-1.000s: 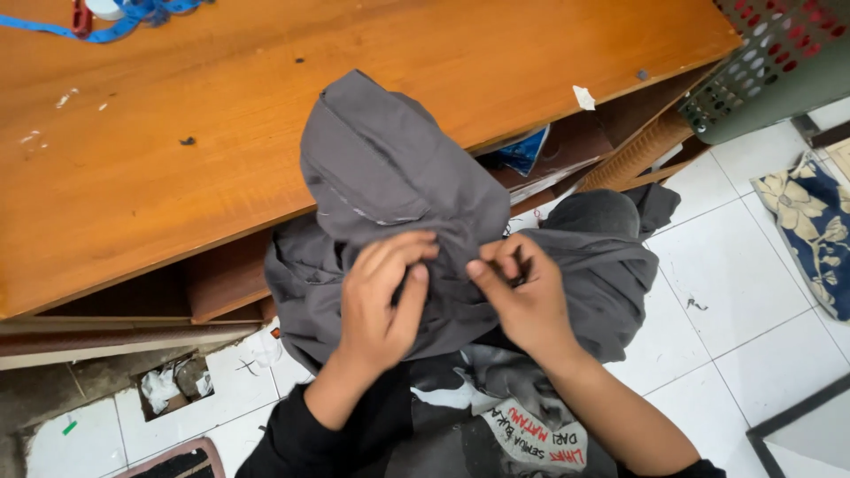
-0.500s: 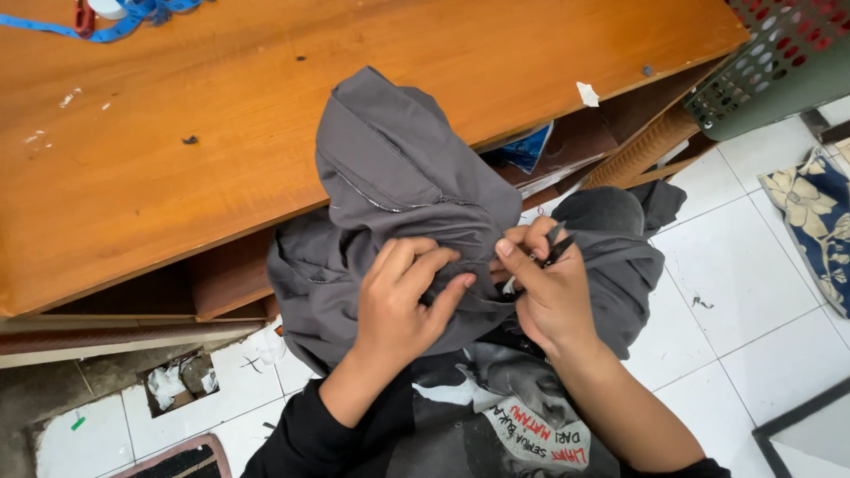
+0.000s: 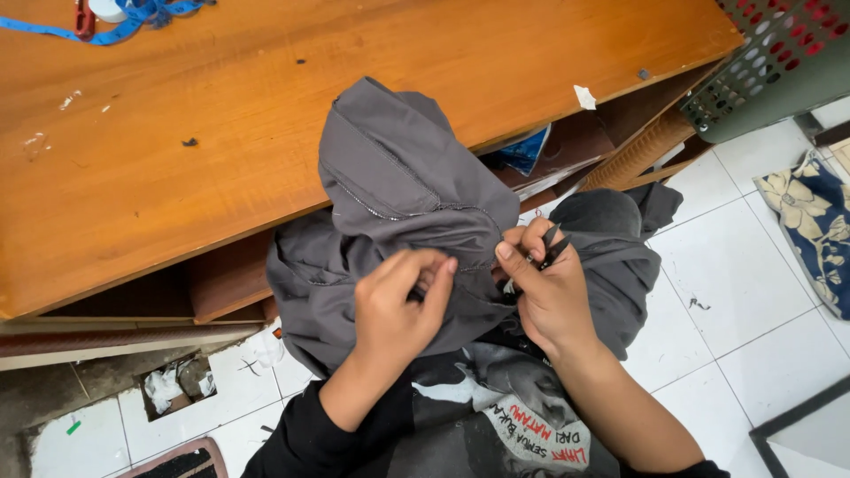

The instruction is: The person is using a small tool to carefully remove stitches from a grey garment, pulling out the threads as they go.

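- Garment (image 3: 398, 177), grey, draped off the tabletop (image 3: 177, 159) so the seam sits up close
- left hand (image 3: 398, 305) pinches the fabric taut
- right hand (image 3: 549, 292) grips small black snips (image 3: 553, 250) at the seam

Both my forearms angle inward; left hand (image 3: 394, 305) fingers pinched together, right hand (image 3: 544, 288) curled tight, thumb pressing forward.

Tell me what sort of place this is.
Probably a small sewing or tailoring workroom: a blue tape measure lies on the wooden table, and both hands work a seam of grey cloth with a small black tool.
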